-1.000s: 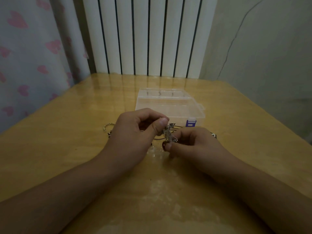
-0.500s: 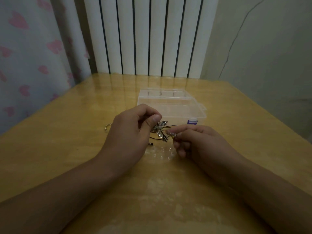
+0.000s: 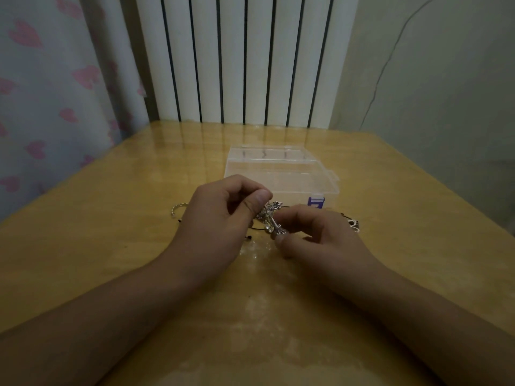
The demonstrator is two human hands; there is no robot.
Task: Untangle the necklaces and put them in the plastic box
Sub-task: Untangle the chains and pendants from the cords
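Both forearms come in low over the worktop (image 3: pixel 111 246), and we're deep in the untangling step. The left hand (image 3: pixel 220 218) pinches the silvery knot of necklaces (image 3: pixel 269 215) between thumb and curled fingers; the right hand (image 3: pixel 315 232) pinches the same cluster from the right, lower down. Dark cords trail to the worktop beneath, a pale chain loop (image 3: pixel 178 208) peeks out left, a small charm (image 3: pixel 353 224) lies right. Just beyond waits the plastic box (image 3: pixel 281 174), apparently closed. Next move, I'd judge: tease one strand free gently, without tightening the snarl.
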